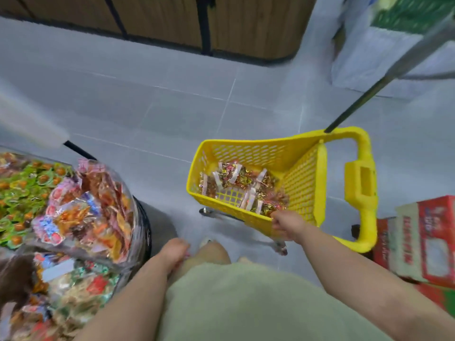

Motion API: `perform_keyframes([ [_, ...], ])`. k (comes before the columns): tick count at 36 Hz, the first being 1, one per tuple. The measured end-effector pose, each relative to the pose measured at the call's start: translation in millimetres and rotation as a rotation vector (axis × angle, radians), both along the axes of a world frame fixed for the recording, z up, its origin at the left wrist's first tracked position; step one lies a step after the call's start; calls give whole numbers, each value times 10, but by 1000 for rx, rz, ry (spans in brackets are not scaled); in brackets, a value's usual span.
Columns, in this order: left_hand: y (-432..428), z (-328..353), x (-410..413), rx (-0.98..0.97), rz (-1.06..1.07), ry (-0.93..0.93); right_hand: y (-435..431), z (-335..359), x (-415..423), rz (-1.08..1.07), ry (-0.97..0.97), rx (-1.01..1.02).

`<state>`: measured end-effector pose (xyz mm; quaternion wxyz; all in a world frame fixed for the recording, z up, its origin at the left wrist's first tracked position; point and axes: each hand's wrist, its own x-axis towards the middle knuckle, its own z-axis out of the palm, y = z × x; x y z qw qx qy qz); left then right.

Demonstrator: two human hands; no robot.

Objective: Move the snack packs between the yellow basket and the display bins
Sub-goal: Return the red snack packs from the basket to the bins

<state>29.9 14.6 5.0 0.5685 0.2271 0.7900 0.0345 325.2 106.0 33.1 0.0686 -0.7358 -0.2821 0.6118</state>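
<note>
Far left: display bins [135, 242] with clear walls, heaped full. The rear one holds green packs [22, 193]. The round one nearer centre holds mixed red, orange and pink packs [91, 212]. A lower one at bottom left holds more mixed packs; details blurred.

Left hand [173, 252]: hangs just right of the bins, beside the person's thigh, back of hand toward the camera, fingers curled downward. A trace of red shows under the fingertips. Cannot tell whether it holds anything.

Centre bottom: pale green garment [246, 303] on the person. Grey tiled floor [147, 107] beyond it.

Yellow basket [307, 173]: stands on the floor right of centre, well apart from the bins, on small wheels. A dark pole handle [357, 104] rises from its far rim toward the upper right.

Snack packs [241, 183]: a loose layer of shiny red-gold packs lies on the basket floor, with some bare yellow mesh showing at the near left.

Right hand [286, 223]: at the basket's near rim, fingers curled tight, knuckles up. Cannot tell whether it grips the rim, a pack, or nothing; the frame is blurred there.

Far right: stacked red and white cartons [426, 242] just beside the basket's thick yellow handle.
</note>
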Motion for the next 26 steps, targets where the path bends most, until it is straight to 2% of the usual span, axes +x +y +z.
perform_keyframes([
  [12, 1071, -155, -58, -34, -4, -23, 487, -226, -14, -158, 13, -103],
  [16, 1590, -237, -236, 3, -22, 48, 780, -348, -151, -249, -6, -103],
  [19, 1999, -310, -374, 48, -121, 126, 966, -491, -266, -275, -8, -153],
  [24, 2608, -512, -424, 44, -10, 166, 1262, -809, -413, -194, -55, -216],
  [26, 2823, -607, -400, 37, -39, 166, 1399, -911, -498, -126, -62, -236],
])
